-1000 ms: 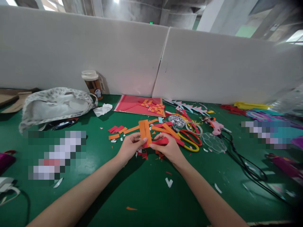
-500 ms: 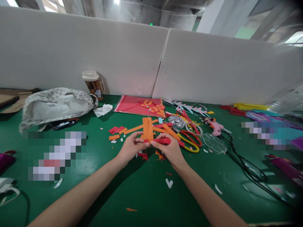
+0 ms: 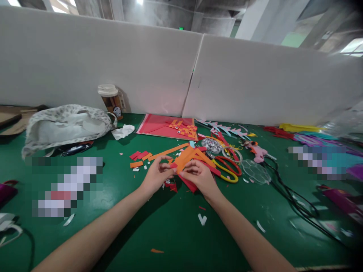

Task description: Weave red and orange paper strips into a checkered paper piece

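My left hand (image 3: pixel 159 172) pinches the near left end of crossed paper strips, where a red strip meets an orange strip (image 3: pixel 185 155). Across from it, my right hand (image 3: pixel 198 173) is closed on the same strips, and a red strip (image 3: pixel 189 184) slants down under its fingers. The fingertips of both hands almost touch. Loose orange and red strips lie around the hands, with red paper scraps (image 3: pixel 171 186) just below. Scissors with red and yellow handles (image 3: pixel 229 170) lie to the right. Beyond, two woven paper fish (image 3: pixel 185 129) rest on a red paper pack (image 3: pixel 159 130).
A patterned fabric bag (image 3: pixel 68 126) and a lidded paper cup (image 3: pixel 111 101) stand at the back left. To the right lie a pink glue gun (image 3: pixel 258 154) with a black cord (image 3: pixel 292 200) and a clear tape roll (image 3: pixel 234 153). A white partition (image 3: pixel 127 64) closes the back.
The held orange strip has turned from upright to slanting toward the upper right. The red strip has swung from pointing right to slanting downward. Both hands keep their hold.
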The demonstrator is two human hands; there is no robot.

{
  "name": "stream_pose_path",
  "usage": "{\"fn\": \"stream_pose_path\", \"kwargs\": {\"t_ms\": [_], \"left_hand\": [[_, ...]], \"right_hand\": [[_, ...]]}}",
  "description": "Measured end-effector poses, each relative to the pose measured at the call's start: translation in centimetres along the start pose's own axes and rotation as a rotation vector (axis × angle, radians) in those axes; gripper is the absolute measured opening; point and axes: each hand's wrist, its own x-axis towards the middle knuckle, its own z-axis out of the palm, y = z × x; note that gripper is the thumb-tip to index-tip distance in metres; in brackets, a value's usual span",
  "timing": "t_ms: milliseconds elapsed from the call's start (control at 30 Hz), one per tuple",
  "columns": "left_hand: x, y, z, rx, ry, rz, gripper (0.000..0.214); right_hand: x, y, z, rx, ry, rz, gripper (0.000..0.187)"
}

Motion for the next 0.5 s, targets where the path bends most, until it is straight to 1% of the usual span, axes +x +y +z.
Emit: {"fn": "stream_pose_path", "kwargs": {"t_ms": [100,233,367,500], "left_hand": [[0.00,-0.30,-0.11,-0.005,-0.057,0.067,0.036],[-0.07,-0.47,-0.17,0.054,-0.086,0.125,0.009],[-0.11,-0.45,-0.21,0.138,-0.075,0.076,0.009],[-0.01,-0.59,-0.28,0.152,-0.060,0.050,0.023]], "right_hand": [[-0.06,0.22,0.22,0.013,-0.017,0.003,0.033],[-0.04,0.35,0.32,0.018,0.004,-0.024,0.034],[0.01,0.56,0.28,0.011,-0.023,-0.050,0.033],[0.07,0.94,0.42,-0.009,-0.041,-0.060,0.032]]}}
